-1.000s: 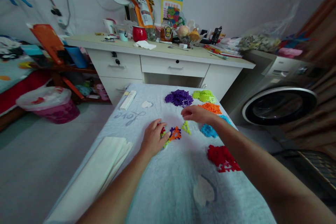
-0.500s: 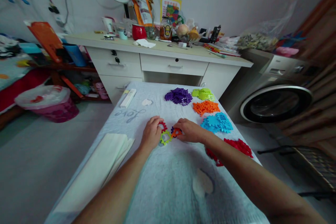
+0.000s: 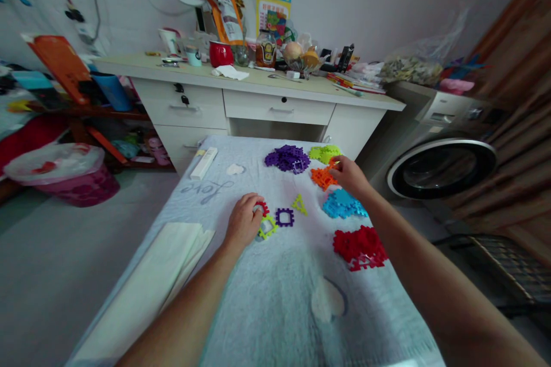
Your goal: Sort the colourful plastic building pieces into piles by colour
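My left hand point(image 3: 245, 218) rests on the cloth with its fingers curled over a red toothed plastic building piece point(image 3: 262, 208), partly hidden by the fingertips. A lime-green square piece point(image 3: 267, 219) touches the red one. Just to the right lies a dark purple square frame piece point(image 3: 279, 224), with a small lime-green triangle piece point(image 3: 298, 204) beyond it. My right hand point(image 3: 349, 174) is at the orange pile point(image 3: 322, 178), thumb and fingers closed on an orange piece point(image 3: 334, 164) at the pile's upper right side.
Around the right side are piles of purple point(image 3: 286, 157), lime-green point(image 3: 323, 152), blue point(image 3: 343, 204) and red point(image 3: 360, 248) pieces. A white box point(image 3: 204, 164) and folded cream cloth point(image 3: 166, 266) lie left. Behind stands a cluttered white desk point(image 3: 279, 109); right, a washing machine point(image 3: 439, 166).
My right hand has moved away and right, from beside the purple square to the orange pile. The orange piece has left the purple square's side, and the green triangle shows. My left hand stays put.
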Motion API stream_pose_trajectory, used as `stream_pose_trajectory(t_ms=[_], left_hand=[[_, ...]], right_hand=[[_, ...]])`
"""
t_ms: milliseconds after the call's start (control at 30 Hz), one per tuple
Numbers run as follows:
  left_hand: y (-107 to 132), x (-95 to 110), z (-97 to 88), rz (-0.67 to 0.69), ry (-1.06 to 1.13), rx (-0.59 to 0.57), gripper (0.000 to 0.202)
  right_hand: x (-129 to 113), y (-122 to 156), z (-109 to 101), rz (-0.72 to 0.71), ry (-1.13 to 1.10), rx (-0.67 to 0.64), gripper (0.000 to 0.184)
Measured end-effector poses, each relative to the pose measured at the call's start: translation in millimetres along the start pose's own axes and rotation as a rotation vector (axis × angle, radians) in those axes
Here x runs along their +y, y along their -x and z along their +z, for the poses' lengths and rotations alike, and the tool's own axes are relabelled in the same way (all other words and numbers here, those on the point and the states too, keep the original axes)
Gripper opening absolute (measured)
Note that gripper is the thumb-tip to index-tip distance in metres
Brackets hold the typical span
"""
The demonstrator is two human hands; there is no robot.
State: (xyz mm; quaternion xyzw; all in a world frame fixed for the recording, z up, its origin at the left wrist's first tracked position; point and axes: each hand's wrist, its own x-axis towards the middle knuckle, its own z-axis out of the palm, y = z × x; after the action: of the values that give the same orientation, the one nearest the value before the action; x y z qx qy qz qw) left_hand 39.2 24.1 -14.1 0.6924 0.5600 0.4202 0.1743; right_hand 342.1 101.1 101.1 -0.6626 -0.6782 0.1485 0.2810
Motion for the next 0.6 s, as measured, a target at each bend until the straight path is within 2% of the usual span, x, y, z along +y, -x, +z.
stream_pose_trajectory(t_ms=[100, 300, 433, 600], left_hand=[[-0.3, 0.5, -0.4, -0.001, -0.004, -0.007, 0.028], [-0.5, -1.1, 0.5, 0.009, 0.000, -0.017, 0.026], [-0.6, -4.0, 1.9, 0.012, -0.003, -0.019, 0.025], [-0.4, -5.0, 2.4, 0.019, -0.016, -0.031, 0.025]], right_hand=[[26.1, -26.1, -13.3, 0.272, -0.175, 0.107, 0.031], [73.4, -59.1, -28.4, 0.507, -0.429, 0.145, 0.020], [89.2, -65.0, -28.1, 0.589, -0.462, 0.122, 0.016], [94.3, -66.1, -19.3, 0.614, -0.506, 0.081, 0.014]])
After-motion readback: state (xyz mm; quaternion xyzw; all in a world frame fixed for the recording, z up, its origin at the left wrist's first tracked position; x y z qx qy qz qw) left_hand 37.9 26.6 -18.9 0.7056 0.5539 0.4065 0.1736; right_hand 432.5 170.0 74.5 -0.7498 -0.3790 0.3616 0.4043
